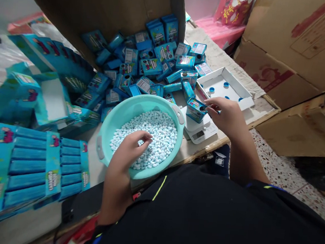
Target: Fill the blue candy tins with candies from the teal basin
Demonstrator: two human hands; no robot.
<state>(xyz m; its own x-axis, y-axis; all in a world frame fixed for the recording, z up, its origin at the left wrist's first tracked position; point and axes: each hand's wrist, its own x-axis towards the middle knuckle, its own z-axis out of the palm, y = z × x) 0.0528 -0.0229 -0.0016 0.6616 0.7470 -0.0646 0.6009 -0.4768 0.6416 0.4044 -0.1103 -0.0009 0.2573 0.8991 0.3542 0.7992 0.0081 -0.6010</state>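
Blue printed box-shaped tin [196,110]; small white-and-pale-blue pellets [163,137] in a round turquoise plastic bowl [129,109].
Tin: printed face up, on a flat white digital scale [199,136]. Pellets: loose, spread across the bowl's bottom, wall exposed above. Bowl: upright, grey-inset side handles, just beside the scale.
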